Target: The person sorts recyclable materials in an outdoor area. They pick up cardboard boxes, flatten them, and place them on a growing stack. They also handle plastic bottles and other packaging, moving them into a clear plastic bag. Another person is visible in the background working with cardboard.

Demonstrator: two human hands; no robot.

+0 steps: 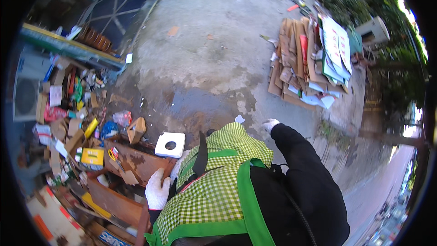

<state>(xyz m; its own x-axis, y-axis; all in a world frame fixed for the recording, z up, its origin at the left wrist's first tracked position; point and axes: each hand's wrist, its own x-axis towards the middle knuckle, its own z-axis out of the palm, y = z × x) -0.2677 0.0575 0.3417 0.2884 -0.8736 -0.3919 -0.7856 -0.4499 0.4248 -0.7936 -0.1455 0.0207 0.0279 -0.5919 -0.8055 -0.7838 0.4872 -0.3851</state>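
Observation:
My left hand [157, 192], in a white knitted glove, is beside the reddish-brown wooden furniture piece [136, 159] at my left. Its fingers are loosely bent and a little apart, with nothing visible in them. Close by, a white square thing with a round dark hole [170, 145] rests at the wood's far end. My right hand [271, 124], also white-gloved, reaches out ahead over the concrete at the end of a black sleeve. Only a small part of it shows, and its fingers are too small to read. A green checked apron [214, 177] covers my front.
Mixed scrap lies heaped on the left, with a yellow box [92, 157], orange-handled scissors [113, 154] and a cardboard carton [136, 130]. At the right stands a tall stack of flattened cardboard [293, 64]. Wet patches mark the concrete [195, 54]. Hedges line the far right.

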